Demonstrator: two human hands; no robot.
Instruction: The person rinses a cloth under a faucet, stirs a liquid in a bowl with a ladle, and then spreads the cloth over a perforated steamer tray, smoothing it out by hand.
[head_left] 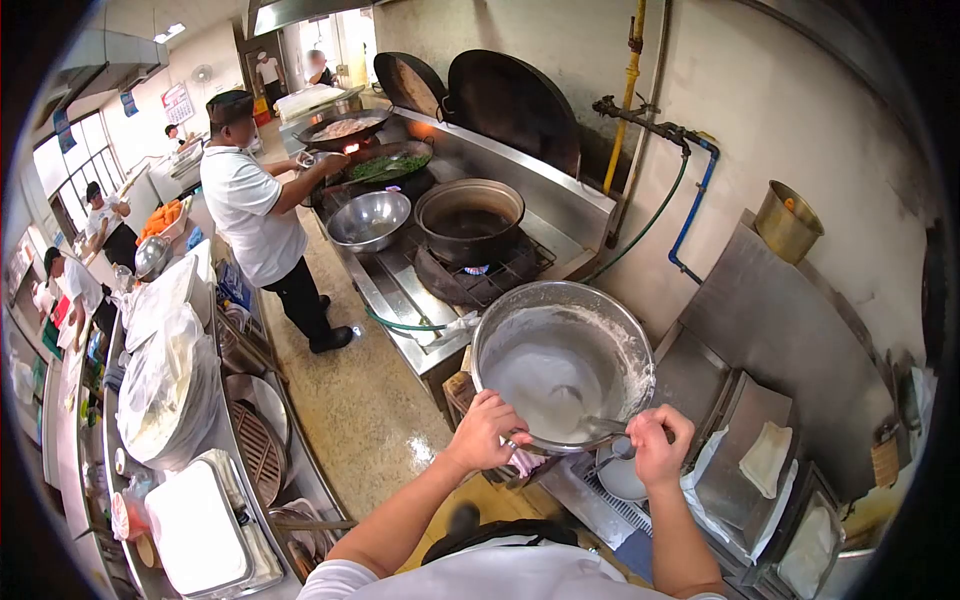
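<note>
A big metal mixing bowl [640, 340] stands in front of me, holding a thick whitish liquid [545, 380] like batter. White residue coats its inner wall on the right. My left hand [487, 432] is closed over the near left part of the rim, thumb toward the outside. At the near right rim, my right hand [660, 440] wraps round the handle of a metal utensil [600, 426]. The utensil slants over the inside of the bowl, and its curved head is partly sunk in the liquid.
Beyond the bowl, a large pot [470, 215] sits over a lit burner beside a steel bowl [369, 220]. A co-worker [255, 190] works at a wok of greens [390, 165]. Left is a counter with a white tray [195, 525]; right, a metal box [745, 450] with cloths.
</note>
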